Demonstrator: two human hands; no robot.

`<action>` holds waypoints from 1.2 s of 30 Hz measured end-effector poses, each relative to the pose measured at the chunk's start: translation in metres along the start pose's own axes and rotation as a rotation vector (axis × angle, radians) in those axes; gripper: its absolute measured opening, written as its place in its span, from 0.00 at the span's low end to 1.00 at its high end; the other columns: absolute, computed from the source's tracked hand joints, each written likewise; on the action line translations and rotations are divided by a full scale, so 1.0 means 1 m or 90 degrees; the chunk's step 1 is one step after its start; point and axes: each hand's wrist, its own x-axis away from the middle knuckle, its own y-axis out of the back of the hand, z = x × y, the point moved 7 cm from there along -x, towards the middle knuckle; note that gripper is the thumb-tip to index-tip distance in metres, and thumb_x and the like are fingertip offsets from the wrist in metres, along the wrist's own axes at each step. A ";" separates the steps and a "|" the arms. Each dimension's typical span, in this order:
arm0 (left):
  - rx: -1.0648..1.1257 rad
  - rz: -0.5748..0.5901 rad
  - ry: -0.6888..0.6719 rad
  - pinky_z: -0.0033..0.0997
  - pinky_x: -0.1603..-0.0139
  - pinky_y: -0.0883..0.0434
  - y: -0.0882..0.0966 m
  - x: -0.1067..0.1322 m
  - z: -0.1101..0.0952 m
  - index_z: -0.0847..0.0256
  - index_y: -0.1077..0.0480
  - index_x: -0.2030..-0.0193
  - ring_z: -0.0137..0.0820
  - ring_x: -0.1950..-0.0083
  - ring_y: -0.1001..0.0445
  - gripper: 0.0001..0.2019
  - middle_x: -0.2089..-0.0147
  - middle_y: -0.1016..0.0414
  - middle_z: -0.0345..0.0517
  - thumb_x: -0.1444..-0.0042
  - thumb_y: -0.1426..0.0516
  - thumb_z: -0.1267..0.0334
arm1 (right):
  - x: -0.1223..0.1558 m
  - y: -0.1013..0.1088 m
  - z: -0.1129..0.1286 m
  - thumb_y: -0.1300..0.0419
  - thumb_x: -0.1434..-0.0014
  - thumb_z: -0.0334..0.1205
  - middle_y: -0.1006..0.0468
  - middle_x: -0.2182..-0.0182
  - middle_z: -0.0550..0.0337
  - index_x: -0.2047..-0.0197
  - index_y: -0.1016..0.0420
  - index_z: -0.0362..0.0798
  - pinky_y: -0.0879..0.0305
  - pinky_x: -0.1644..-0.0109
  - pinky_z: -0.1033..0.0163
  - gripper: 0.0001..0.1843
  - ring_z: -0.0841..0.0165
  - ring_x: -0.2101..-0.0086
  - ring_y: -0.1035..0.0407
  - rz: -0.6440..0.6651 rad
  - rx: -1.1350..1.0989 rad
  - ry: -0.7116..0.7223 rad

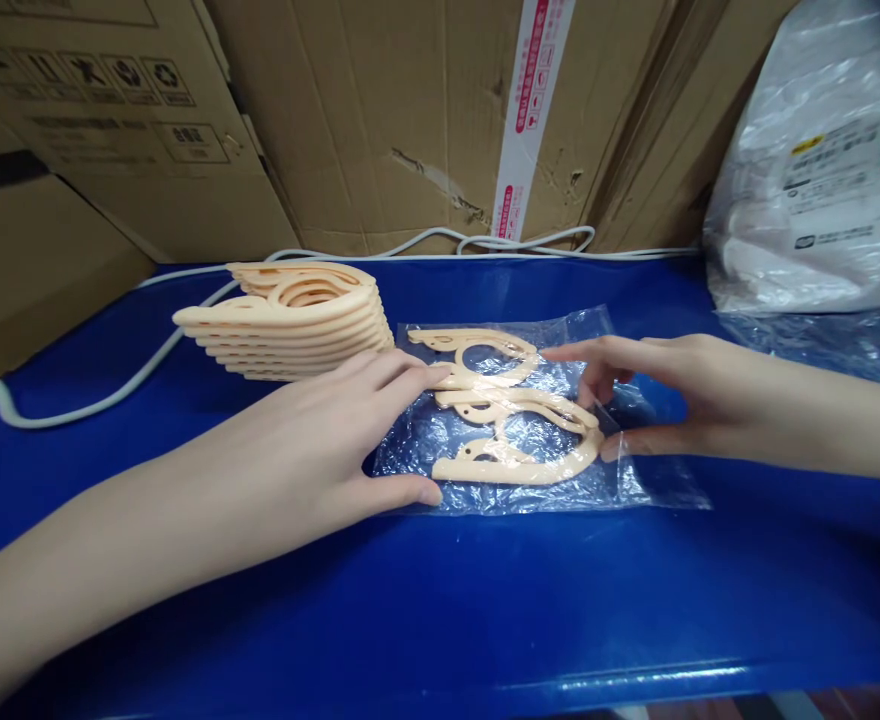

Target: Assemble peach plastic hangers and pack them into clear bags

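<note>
Cream plastic folding hangers (537, 468) lie flat inside a clear plastic bag (410, 440) on the blue table. My left hand (357, 430) lies over the bag's left side, fingertips on the upper hanger part and thumb stretched along the lower left edge. From the right comes my right hand (654, 390). Its index fingertip touches the bag near the upper hanger's curved end, while its thumb rests by the lower curved end and the other fingers curl. Both hands have thumb and index finger apart. Behind my left hand stands a neat stack of similar cream hangers (297, 315).
Cardboard boxes (380, 120) wall off the back and left. A white cable (147, 370) loops along the rear and left of the blue table (485, 600). At the right back sits a clear plastic package (807, 200) with a printed label.
</note>
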 end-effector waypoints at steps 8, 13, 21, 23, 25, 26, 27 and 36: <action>0.002 0.003 0.007 0.51 0.42 0.29 0.001 -0.002 0.002 0.48 0.40 0.31 0.51 0.38 0.31 0.36 0.36 0.31 0.48 0.43 0.44 0.35 | -0.011 -0.005 0.001 0.34 0.42 0.55 0.19 0.61 0.60 0.33 0.35 0.55 0.29 0.59 0.59 0.36 0.65 0.64 0.24 -0.041 -0.097 0.036; 0.014 0.004 0.012 0.48 0.44 0.28 0.004 -0.003 0.000 0.48 0.39 0.32 0.51 0.38 0.30 0.35 0.36 0.30 0.47 0.43 0.42 0.37 | -0.014 -0.010 0.009 0.33 0.43 0.55 0.20 0.65 0.61 0.34 0.33 0.50 0.31 0.61 0.61 0.37 0.67 0.67 0.26 -0.089 -0.095 0.042; 0.010 0.003 0.004 0.48 0.44 0.28 0.003 -0.004 0.001 0.48 0.38 0.33 0.50 0.39 0.30 0.35 0.37 0.30 0.47 0.42 0.43 0.36 | -0.014 -0.009 0.009 0.34 0.44 0.59 0.21 0.68 0.61 0.38 0.30 0.51 0.36 0.66 0.62 0.35 0.67 0.70 0.28 -0.114 -0.036 0.024; 0.016 0.002 0.001 0.48 0.43 0.29 0.003 -0.004 0.000 0.48 0.38 0.32 0.50 0.39 0.30 0.35 0.37 0.30 0.47 0.43 0.43 0.35 | -0.014 -0.009 0.008 0.35 0.44 0.61 0.21 0.68 0.61 0.38 0.30 0.51 0.36 0.66 0.61 0.36 0.66 0.70 0.28 -0.112 -0.033 0.019; 0.022 0.001 0.001 0.48 0.42 0.29 0.004 -0.005 0.000 0.48 0.38 0.32 0.50 0.38 0.30 0.36 0.37 0.30 0.47 0.43 0.43 0.35 | -0.013 -0.010 0.008 0.35 0.44 0.62 0.22 0.68 0.61 0.37 0.30 0.52 0.36 0.66 0.61 0.37 0.66 0.70 0.29 -0.110 -0.030 0.020; 0.022 0.002 0.002 0.48 0.42 0.29 0.004 -0.005 0.000 0.48 0.38 0.32 0.51 0.38 0.31 0.36 0.36 0.30 0.47 0.43 0.43 0.35 | -0.013 -0.010 0.008 0.35 0.44 0.63 0.22 0.68 0.61 0.37 0.30 0.52 0.36 0.66 0.61 0.37 0.66 0.70 0.29 -0.112 -0.026 0.021; 0.020 0.003 0.004 0.48 0.42 0.29 0.004 -0.005 0.000 0.48 0.38 0.32 0.51 0.38 0.31 0.36 0.36 0.30 0.47 0.43 0.43 0.35 | -0.013 -0.009 0.008 0.36 0.44 0.63 0.22 0.68 0.61 0.37 0.30 0.52 0.36 0.66 0.61 0.37 0.66 0.70 0.29 -0.114 -0.020 0.024; 0.010 -0.010 0.002 0.48 0.42 0.29 0.004 -0.003 0.000 0.47 0.39 0.32 0.51 0.37 0.31 0.36 0.35 0.31 0.47 0.43 0.44 0.34 | -0.014 -0.008 0.008 0.37 0.44 0.65 0.22 0.69 0.60 0.37 0.30 0.50 0.38 0.67 0.60 0.38 0.64 0.71 0.29 -0.114 0.005 0.007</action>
